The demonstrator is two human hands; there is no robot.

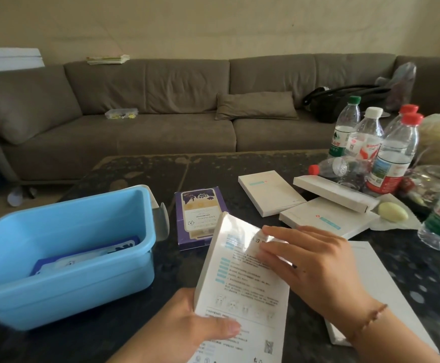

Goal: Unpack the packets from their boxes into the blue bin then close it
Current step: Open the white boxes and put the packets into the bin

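Note:
I hold a white box (240,292) printed with text over the dark table, tilted with its far end raised. My left hand (187,328) grips its near left edge, thumb on top. My right hand (315,265) lies across its upper right part with the fingers fairly straight. The blue bin (64,289) stands open at the left with packets (88,258) lying in it. A purple box (200,216) lies just beyond the white one. Three more white boxes (271,195) (329,218) (336,192) lie at the back right.
Several water bottles (391,153) stand at the right, one lying down (334,167). A white flat sheet or lid (381,292) lies under my right forearm. A yellowish oval object (393,211) sits on wrapping. A brown sofa (161,113) runs behind the table.

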